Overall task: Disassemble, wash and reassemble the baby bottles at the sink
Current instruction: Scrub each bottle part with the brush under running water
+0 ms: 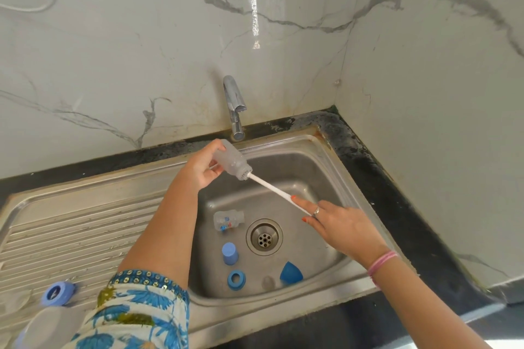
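Head view: I'm gripping a clear baby bottle in my left hand, fingers curled round its base, above the sink basin at its 11 o'clock. My right hand is pinching the white bottle brush, bristles inside the neck. I'm judging this the washing step; next comes rinsing under the tap. Second bottle, blue cap and ring are lying below, near the drain.

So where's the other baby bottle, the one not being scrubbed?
In the head view, the second bottle lies on its side on the sink floor, just left of the drain, with a blue cap below it.
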